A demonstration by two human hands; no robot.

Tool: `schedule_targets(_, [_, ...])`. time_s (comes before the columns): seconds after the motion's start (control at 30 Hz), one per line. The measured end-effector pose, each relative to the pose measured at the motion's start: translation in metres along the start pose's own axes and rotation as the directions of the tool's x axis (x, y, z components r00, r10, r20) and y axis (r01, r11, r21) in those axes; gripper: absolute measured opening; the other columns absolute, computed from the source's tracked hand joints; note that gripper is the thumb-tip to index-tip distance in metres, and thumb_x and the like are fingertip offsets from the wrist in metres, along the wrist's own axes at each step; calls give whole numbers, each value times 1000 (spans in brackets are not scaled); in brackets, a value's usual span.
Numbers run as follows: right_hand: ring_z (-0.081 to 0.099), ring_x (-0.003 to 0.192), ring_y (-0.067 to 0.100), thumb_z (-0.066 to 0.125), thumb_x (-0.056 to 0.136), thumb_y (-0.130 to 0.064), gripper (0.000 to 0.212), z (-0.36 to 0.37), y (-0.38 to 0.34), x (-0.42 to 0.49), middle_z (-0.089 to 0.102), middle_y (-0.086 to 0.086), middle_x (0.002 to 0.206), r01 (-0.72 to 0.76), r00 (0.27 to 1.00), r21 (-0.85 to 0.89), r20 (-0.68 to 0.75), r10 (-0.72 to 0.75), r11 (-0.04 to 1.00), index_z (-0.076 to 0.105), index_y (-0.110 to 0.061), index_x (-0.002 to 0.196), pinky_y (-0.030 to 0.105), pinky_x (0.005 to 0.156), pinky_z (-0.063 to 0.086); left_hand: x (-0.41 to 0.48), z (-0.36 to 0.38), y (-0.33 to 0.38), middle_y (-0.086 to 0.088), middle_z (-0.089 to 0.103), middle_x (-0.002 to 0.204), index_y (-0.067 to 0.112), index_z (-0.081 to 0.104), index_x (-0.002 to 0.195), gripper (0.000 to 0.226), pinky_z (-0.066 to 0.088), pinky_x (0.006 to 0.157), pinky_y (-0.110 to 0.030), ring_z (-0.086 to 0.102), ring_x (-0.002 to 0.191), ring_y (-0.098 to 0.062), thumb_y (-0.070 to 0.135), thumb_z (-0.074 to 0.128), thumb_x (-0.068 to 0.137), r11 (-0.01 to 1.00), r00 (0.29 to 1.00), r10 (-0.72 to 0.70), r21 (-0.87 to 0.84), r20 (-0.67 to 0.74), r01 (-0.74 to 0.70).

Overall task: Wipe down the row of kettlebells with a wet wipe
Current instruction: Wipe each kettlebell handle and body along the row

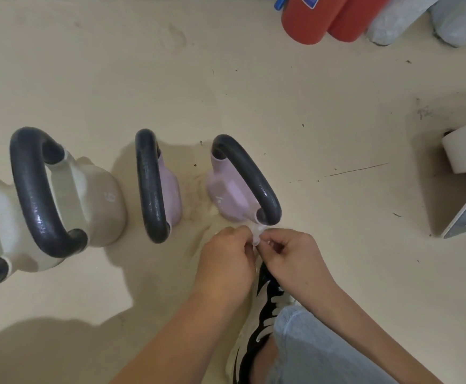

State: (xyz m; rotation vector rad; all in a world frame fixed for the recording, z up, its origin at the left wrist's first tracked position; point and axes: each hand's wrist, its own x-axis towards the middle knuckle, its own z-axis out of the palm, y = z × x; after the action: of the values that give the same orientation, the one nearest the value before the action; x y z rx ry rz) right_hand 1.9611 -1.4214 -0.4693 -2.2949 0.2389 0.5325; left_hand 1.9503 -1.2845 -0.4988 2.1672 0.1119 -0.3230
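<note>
Hands, left (pixel 226 254) and right (pixel 287 254), pinch wet wipe (pixel 257 234) beside pink kettlebell (pixel 230 194).

Floor (pixel 337 106): beige, scuffed, under your shoe (pixel 265 303).
Row: cream kettlebell (pixel 96 200), then two lilac kettlebells (pixel 226 189).
Far edge: red cylinders (pixel 309 20), white bags (pixel 398 20).

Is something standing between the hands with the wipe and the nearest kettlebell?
Nothing visible does. The left hand and the right hand pinch the wet wipe right beside the near handle end of the lilac kettlebell.
</note>
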Motion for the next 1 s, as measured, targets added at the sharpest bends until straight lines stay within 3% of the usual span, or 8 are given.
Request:
schedule_targets(0.07, [36,52,8,63,96,-12,31,0,-1,0,44,2,54,3,997,8,72,-4,1000,64,-22,66,23,53,33,-5,-1,-5,8,51,69,18,51,75,20,32,56,-20,45,64,-8,15,58,94,996,999,-48,-75,-22,47])
schedule_targets(0.2, [42,57,12,67,99,-16,25,-8,-13,-3,54,18,67,-35,983,127,182,11,991,74,-16,75,26,59,38,-21,-6,-4,7,54,79,19,49,80,21,44,61,-22,52,73,-8,26,62,95,978,987,-157,-146,-26,151])
schedule_targets(0.33, [57,59,2,68,100,-16,23,-19,-18,-6,66,-10,64,-177,971,253,205,126,951,82,-15,82,17,64,47,-25,-15,8,5,64,77,21,53,91,11,53,63,-32,62,71,-12,27,57,99,872,951,-304,-388,46,298])
schedule_targets(0.43, [58,59,8,65,100,-12,24,-22,-14,-7,68,-1,67,-223,972,267,129,195,937,79,-8,80,25,64,52,-16,-20,22,7,61,78,20,51,95,10,45,60,-22,59,71,-6,25,57,100,863,941,-324,-438,-97,252])
schedule_targets(0.5, [57,58,11,63,99,-10,22,-22,-13,-6,68,1,67,-275,961,329,78,264,904,77,-5,83,20,56,48,-6,-21,32,10,58,78,20,51,97,9,44,61,-22,57,70,-5,24,58,100,864,940,-292,-470,-177,180])
schedule_targets(0.77, [56,65,21,63,100,-11,20,-22,-14,-3,67,10,69,-330,941,490,98,325,807,76,-4,86,28,52,40,2,4,40,-1,53,78,24,50,72,29,33,58,-16,46,65,-10,6,63,90,932,942,-217,-340,-257,122])
schedule_targets(0.9, [60,65,15,64,101,-12,19,-25,-11,-8,71,10,74,-317,947,471,108,303,823,81,-13,93,25,51,43,-3,15,44,-7,64,76,18,52,76,24,44,60,-30,58,68,-22,11,70,90,876,924,-312,-444,-222,189])
schedule_targets(1.0, [61,65,14,61,101,-12,21,-29,-7,-11,71,7,74,-323,944,448,90,317,834,81,-14,94,25,52,44,-4,14,49,0,66,69,13,57,79,18,45,58,-22,58,59,-7,8,70,90,830,914,-362,-509,-184,227])
